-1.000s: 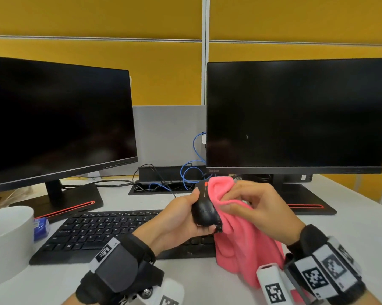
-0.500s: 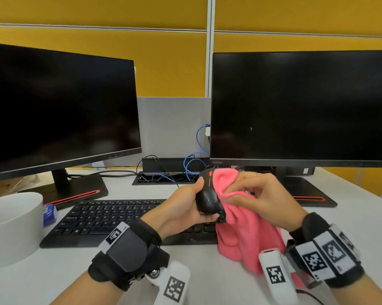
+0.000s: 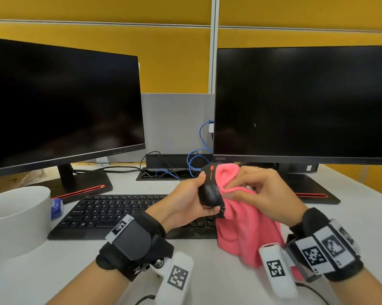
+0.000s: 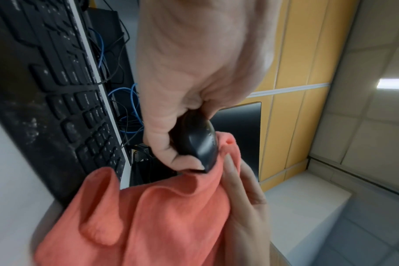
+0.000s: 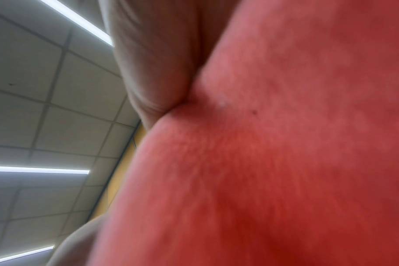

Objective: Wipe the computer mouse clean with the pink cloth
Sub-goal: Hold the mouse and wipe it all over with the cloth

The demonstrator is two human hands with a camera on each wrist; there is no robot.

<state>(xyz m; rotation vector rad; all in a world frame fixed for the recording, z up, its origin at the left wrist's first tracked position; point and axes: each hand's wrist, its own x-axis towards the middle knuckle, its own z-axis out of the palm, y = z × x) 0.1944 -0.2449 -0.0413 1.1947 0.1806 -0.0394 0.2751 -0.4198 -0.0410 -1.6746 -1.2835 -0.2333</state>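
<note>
1. Gripping the black computer mouse (image 3: 208, 190), the left hand (image 3: 181, 201) holds it lifted above the right end of the black keyboard (image 3: 119, 212), thumb along its near-left side and fingers curled under its lower end.
2. The right hand (image 3: 260, 194) pinches a bunched fold of the pink cloth (image 3: 245, 227) and presses it against the mouse's right side; the rest of the cloth hangs down to the white desk (image 3: 42, 271).
3. From the left wrist, the mouse (image 4: 196, 142) sits in the curled left hand (image 4: 194, 72), with the cloth (image 4: 148, 216) draped below it and the right hand's fingers (image 4: 244, 183) pressed into the fabric.
4. From the right wrist, the cloth (image 5: 273, 144) fills most of the view, blurred, against the palm.
5. Writing: a small grey brand word sits on the lower-left bezel of the right monitor (image 3: 302, 102), too blurred to read. Key legends are smeared. Black-and-white square tags on both wrist straps carry patterns, not letters.
6. A dark left monitor (image 3: 60, 102), a white round container (image 3: 16, 219) and blue cables (image 3: 196, 159) stand around.
</note>
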